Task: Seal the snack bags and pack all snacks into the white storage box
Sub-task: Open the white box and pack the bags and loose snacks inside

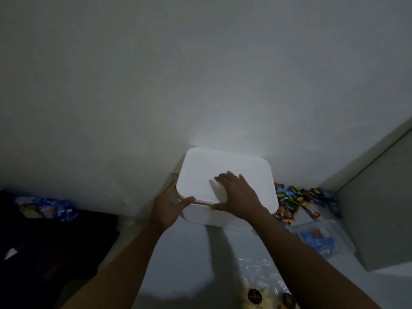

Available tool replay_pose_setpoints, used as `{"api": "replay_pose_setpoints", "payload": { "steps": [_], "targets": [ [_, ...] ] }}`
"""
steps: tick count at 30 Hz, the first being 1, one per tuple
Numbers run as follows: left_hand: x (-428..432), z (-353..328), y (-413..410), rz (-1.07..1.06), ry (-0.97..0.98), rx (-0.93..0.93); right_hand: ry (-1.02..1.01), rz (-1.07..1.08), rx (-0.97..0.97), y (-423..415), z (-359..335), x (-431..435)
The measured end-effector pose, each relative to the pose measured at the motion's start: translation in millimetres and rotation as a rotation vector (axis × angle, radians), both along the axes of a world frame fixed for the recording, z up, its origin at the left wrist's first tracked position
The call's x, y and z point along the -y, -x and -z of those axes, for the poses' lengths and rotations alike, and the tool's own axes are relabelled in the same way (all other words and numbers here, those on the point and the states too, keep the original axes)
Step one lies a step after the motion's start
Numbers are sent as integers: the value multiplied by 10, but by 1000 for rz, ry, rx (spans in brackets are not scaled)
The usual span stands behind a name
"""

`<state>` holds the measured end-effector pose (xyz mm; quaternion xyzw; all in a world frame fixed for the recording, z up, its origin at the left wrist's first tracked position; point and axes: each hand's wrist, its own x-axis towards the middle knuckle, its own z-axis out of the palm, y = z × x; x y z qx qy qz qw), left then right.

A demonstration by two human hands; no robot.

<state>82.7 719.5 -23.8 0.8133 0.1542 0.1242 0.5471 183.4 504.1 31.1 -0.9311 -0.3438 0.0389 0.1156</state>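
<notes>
The storage box (pixel 223 216) stands far and central on the table (pixel 189 253), against the wall (pixel 200 85), with its lid (pixel 223 170) on top. The left hand (pixel 169 208) grips the lid's near-left corner and the right hand (pixel 238 195) lies on the lid. Snack packets (pixel 296 201) lie just right of the box. Nearer, a tub (pixel 323 237) holds more, and a plastic bag (pixel 263 279) lies nearest.

Pale surface (pixel 182 253) before me carries: white storage box (pixel 200 214), lid on, by the wall; loose snack packets (pixel 296 201) just right of it; clear tub (pixel 321 239) of blue packets nearer me; clear bag (pixel 260 277) at near edge.
</notes>
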Motion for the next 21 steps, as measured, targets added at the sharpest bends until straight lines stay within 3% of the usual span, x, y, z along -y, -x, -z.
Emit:
{"api": "replay_pose_setpoints", "payload": {
  "steps": [4, 6, 9, 14, 21],
  "targets": [
    [-34, -89, -23, 42, -56, -7, -93, 460, -95, -53, 75, 676],
    [-42, -113, -60, 56, -77, 5, -207, 559, -216, -56, 133, 913],
    [-56, -192, -153, 81, -119, -33, -345, 520, -345, 6, 178, 1039],
    [-149, -207, -320, 118, -168, -184, -436, 576, -350, 32, 205, 1060],
    [-253, -180, -371, 76, -289, -184, -504, 574, -290, 47, 93, 1103]
  ]
}}
